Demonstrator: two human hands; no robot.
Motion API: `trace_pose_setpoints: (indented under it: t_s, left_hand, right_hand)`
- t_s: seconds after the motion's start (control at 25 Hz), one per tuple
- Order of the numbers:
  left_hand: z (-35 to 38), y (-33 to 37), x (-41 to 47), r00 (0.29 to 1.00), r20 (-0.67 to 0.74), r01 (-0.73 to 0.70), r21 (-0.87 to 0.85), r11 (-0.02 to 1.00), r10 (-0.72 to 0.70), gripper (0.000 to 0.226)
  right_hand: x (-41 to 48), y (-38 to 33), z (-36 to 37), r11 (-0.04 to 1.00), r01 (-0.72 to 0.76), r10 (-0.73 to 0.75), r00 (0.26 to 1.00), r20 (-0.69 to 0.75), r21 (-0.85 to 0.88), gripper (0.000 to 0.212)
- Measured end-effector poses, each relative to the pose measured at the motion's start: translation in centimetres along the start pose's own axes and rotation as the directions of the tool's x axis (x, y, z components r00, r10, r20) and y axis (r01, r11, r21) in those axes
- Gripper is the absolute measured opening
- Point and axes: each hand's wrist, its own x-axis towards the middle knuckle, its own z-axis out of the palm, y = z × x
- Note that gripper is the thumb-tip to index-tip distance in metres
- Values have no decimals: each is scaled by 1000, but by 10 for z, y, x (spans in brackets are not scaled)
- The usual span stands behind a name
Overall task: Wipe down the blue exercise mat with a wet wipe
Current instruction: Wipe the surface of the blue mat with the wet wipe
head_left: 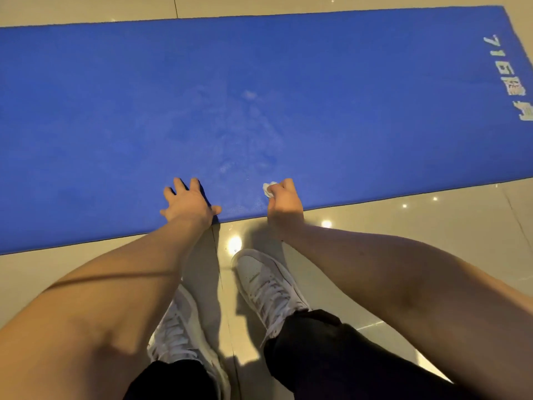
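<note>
Two hands work at the mat's [259, 67] near edge. Right hand [284, 203] has its fingers curled round a crumpled white wipe [268, 189], pressing it onto the mat. Just left of it, left hand [189, 203] lies spread flat on the mat.

The exercise mat [259, 82] is lying across the floor [403, 226], with lettering [507, 79] sitting at its right end. The left grip [189, 204] is resting flat on the mat's near edge. Just to its right, the right grip [284, 200] is holding a wet wipe [268, 189] against the mat. Two sneakers [268, 281] are standing on the floor behind them, nearer the person.
</note>
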Motion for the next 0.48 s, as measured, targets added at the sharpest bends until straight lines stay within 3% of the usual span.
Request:
trace_pose_setpoints:
  t_s: [0.08, 0.2, 0.28, 0.36, 0.48]
  left_hand:
    - [-2, -1, 0, 1000, -3, 3, 33, 999, -3, 82]
    - [-2, 3, 2, 1000, -6, 25, 54, 998, -24, 80]
    - [-2, 5, 2, 999, 0, 33, 47, 998, -33, 80]
    - [-4, 4, 1, 1000, 0, 29, 40, 999, -29, 80]
    - [-3, 3, -1, 1000, -5, 29, 47, 998, -29, 78]
  right_hand:
    - [-8, -26, 26, 983, 114, -125, 990, 67, 142, 12]
    - [-7, -36, 38, 971, 205, -219, 969, 113, 125, 17]
    - [0, -23, 26, 946, 322, -324, 945, 42, 46, 15]
    - [4, -1, 5, 937, 335, -332, 942, 50, -97, 12]
    - [9, 39, -29, 982, 131, -127, 991, 33, -139, 28]
